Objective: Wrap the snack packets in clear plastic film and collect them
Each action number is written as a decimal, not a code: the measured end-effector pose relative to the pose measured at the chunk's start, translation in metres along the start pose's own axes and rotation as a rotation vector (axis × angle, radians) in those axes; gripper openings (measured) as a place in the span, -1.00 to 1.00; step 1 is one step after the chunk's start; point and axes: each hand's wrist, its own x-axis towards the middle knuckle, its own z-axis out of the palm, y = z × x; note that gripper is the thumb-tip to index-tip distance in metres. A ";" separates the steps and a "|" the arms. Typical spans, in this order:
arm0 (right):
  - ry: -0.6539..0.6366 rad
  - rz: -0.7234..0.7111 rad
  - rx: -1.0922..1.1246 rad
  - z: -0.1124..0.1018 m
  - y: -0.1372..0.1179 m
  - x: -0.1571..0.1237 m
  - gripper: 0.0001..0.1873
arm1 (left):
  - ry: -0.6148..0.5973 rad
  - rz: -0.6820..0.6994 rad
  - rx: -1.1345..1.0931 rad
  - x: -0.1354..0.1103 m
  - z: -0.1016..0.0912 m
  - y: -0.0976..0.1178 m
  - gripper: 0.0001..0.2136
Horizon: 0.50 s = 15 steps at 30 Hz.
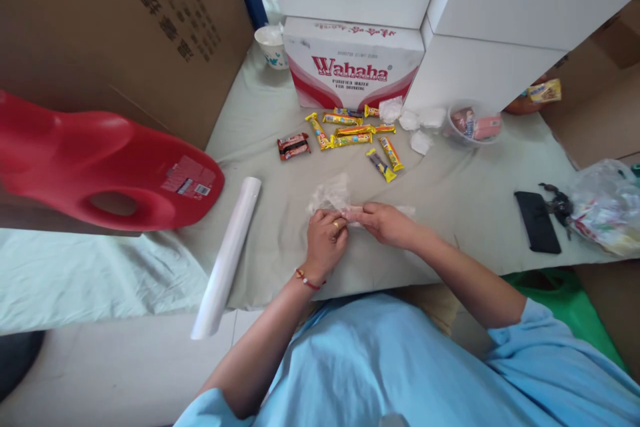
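Observation:
My left hand (326,239) and my right hand (387,223) meet at the middle of the cloth-covered table (280,213), both pinched on a thin clear plastic bag (333,195) that lies crumpled just beyond my fingers. What is inside the bag is hard to make out. Further back lie several yellow snack bars (353,135) and a dark red and brown snack packet (293,145). A white roll of plastic (227,255) lies to the left of my left hand, reaching past the table's front edge.
A big red plastic jug (100,167) lies at the left. A Wahaha water carton (353,65) and white boxes (495,20) stand at the back, beside a paper cup (271,47). A clear bowl of snacks (474,124), a black phone (537,221) and a filled plastic bag (603,203) are at the right.

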 end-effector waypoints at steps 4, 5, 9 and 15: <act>-0.110 0.007 -0.120 0.008 0.000 0.004 -0.54 | 0.319 -0.242 -0.137 0.001 -0.010 -0.012 -0.78; -0.122 0.014 -0.149 0.009 0.000 0.004 -0.54 | 0.380 -0.309 -0.145 0.007 -0.015 -0.014 -0.78; -0.114 0.030 -0.192 0.011 -0.006 0.006 -0.52 | 0.324 -0.213 -0.158 0.036 -0.035 -0.012 -0.61; -0.034 0.011 0.019 0.011 -0.006 0.003 -0.51 | -0.205 -0.062 0.059 0.046 -0.039 -0.015 -0.70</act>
